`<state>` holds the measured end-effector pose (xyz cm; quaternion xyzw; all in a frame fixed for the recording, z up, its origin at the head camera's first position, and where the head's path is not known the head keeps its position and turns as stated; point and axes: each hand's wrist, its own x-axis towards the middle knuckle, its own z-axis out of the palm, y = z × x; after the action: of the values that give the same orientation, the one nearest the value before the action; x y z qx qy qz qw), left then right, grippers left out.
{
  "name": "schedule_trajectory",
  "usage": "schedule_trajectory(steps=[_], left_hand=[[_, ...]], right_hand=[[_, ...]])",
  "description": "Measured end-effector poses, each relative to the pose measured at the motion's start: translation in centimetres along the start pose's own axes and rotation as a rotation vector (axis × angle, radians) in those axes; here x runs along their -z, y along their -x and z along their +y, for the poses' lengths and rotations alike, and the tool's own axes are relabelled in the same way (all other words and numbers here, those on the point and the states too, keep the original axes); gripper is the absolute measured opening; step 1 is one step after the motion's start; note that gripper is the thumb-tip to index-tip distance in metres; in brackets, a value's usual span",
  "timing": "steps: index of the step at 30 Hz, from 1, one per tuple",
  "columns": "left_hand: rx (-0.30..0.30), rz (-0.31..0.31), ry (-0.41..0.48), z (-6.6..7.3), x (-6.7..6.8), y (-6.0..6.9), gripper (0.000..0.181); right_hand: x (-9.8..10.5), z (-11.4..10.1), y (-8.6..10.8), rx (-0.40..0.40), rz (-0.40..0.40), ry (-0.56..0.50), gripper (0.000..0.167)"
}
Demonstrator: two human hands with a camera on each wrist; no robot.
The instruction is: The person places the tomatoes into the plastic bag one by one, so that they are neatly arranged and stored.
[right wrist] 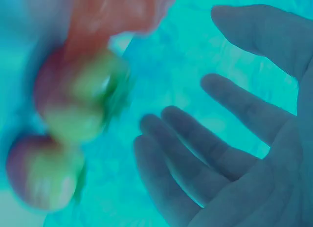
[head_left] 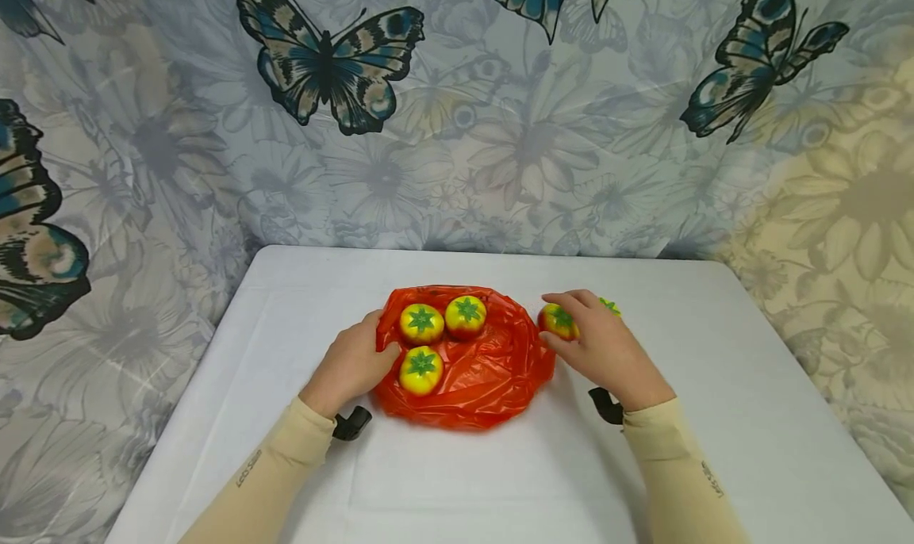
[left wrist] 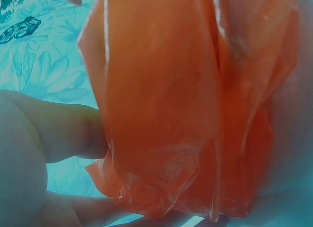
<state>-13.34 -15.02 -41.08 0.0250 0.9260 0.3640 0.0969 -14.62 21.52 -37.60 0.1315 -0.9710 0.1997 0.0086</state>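
Note:
A red plastic bag (head_left: 493, 377) lies spread on the table, with three yellow-and-red toy tomatoes (head_left: 421, 371) with green star-shaped tops on its left part. At the bag's left edge my left hand (head_left: 360, 362) pinches the plastic, thumb on the near side; the left wrist view shows the crumpled bag (left wrist: 161, 90) filling most of the picture. My right hand (head_left: 603, 342) is over another toy tomato (head_left: 559, 322) just right of the bag. Behind that hand a further tomato (head_left: 610, 306) is mostly hidden. In the right wrist view its fingers (right wrist: 210, 144) are spread, apart from two blurred tomatoes (right wrist: 80, 97).
The white table (head_left: 443, 480) has rounded far corners. A cloth backdrop (head_left: 500, 171) with flowers and butterflies stands behind it and along its sides. Dark wrist-camera mounts (head_left: 352, 423) sit on both wrists.

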Motion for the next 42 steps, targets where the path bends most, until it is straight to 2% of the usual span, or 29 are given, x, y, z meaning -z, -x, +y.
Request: schedule_trajectory(steps=[7, 14, 18, 24, 42], left_hand=[[-0.011, 0.005, 0.001, -0.2, -0.1, 0.0, 0.067], [-0.004, 0.001, -0.002, -0.3, -0.3, -0.1, 0.067], [0.002, -0.006, -0.003, -0.4, -0.3, -0.1, 0.068], [0.015, -0.009, -0.004, -0.5, -0.2, 0.1, 0.067], [0.013, -0.022, 0.001, -0.1, -0.1, 0.0, 0.069]], right_hand=[[1.8, 3.8, 0.3, -0.075, 0.053, 0.017, 0.061], [1.8, 6.5, 0.3, -0.136, 0.027, 0.006, 0.068], [1.4, 7.5, 0.0, -0.176, -0.021, -0.003, 0.074], [0.6, 8.4, -0.4, -0.191, -0.079, -0.024, 0.08], [-0.2, 9.2, -0.6, -0.207, -0.082, -0.036, 0.073]])
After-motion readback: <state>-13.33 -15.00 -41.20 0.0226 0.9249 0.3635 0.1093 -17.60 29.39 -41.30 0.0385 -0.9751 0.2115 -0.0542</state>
